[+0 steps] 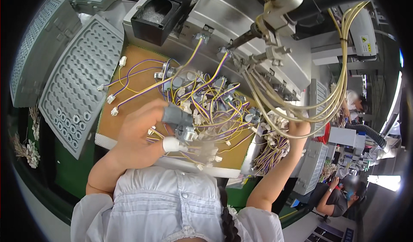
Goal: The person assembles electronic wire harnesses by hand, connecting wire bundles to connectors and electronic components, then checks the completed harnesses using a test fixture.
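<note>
Possibly, in the head view, the loose yellow-and-purple leads (208,108) could snag the small metal part (186,133) if the left hand (148,132) drags it across them. It sits seemingly pinched between grey-covered fingers (175,115) and white-wrapped thumb (171,144); hoses (344,48) and blur leave the right hand's (298,125) finger state unclear.

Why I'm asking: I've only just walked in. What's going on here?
A person's left hand appears to hold a small silver-grey metallic part over a brown board, beside a tangled pile of yellow and purple wires. The right hand is partly hidden behind yellowish clear tubes, its grip unclear. At the left, a pocketed grey plastic tray has ring-shaped pieces at its near end.
</note>
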Motion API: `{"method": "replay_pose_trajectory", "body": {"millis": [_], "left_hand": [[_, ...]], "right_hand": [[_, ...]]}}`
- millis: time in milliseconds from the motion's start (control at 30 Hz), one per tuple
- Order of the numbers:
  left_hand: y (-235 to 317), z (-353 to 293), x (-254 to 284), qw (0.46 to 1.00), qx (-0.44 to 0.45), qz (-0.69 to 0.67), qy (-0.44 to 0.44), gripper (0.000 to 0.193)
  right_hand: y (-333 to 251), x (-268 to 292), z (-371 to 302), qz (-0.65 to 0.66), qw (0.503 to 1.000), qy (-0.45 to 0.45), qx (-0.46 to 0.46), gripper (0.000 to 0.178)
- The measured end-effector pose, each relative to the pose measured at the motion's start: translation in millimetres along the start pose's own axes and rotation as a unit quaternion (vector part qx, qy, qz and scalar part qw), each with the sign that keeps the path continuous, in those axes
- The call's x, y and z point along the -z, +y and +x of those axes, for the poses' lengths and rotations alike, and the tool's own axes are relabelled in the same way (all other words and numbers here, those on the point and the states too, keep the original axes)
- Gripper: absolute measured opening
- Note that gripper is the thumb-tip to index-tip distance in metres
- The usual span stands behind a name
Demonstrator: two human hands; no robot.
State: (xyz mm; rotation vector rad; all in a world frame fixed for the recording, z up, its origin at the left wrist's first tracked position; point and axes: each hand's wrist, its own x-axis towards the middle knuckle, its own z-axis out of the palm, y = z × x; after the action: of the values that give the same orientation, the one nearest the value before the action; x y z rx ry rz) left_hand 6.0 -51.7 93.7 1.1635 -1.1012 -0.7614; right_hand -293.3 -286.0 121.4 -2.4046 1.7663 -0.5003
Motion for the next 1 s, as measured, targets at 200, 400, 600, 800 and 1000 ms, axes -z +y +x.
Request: {"method": "replay_pose_trajectory", "body": {"millis": [200, 400, 600, 800, 1000], "left_hand": [[-1, 1, 0, 1.0, -0.01, 0.017, -0.007, 0.034], [6, -3, 6, 0.993, -0.043, 0.108, 0.006, 0.028], [6, -5, 13, 0.992, -0.028, 0.124, -0.002, 0.028], [7, -2, 11, 0.99, -0.045, 0.13, -0.015, 0.033], [8, 1, 10, 0.983, -0.083, 0.165, -0.01, 0.036]], "right_hand": [[-100, 4, -77, 0.504, 0.821, -0.264, 0.046, 0.012], [-160, -14, -80, 0.471, 0.776, -0.396, 0.139, 0.021], [-169, -20, -79, 0.461, 0.782, -0.393, 0.145, 0.026], [-165, -19, -79, 0.444, 0.795, -0.381, 0.162, 0.03], [-167, -18, -78, 0.403, 0.818, -0.365, 0.187, 0.032]]}}
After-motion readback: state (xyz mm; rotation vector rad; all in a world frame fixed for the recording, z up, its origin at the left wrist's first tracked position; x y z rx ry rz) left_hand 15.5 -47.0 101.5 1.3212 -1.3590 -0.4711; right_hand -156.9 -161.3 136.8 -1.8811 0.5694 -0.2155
